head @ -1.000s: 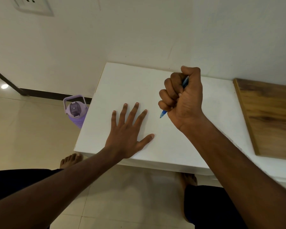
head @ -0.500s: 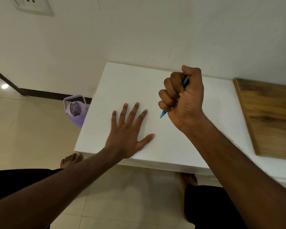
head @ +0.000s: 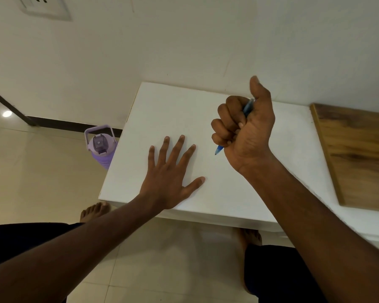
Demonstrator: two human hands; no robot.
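My left hand (head: 170, 176) lies flat on the white table (head: 162, 110), palm down, fingers spread and straight. My right hand (head: 245, 132) hovers over the table's middle in a fist, gripping a blue pen (head: 218, 151). The pen's tip pointing down and left pokes out below the little finger, and its upper end shows between the fingers and the raised thumb. The thumb stands straight up, off the pen's top.
A wooden board (head: 357, 154) lies on the table at the right. A purple water bottle (head: 101, 147) stands on the tiled floor by the table's left edge. A white wall with a socket plate (head: 45, 6) rises behind. My bare feet rest under the table.
My right thumb has lifted off the pen's top and now points straight up. The left hand has stayed flat on the table.
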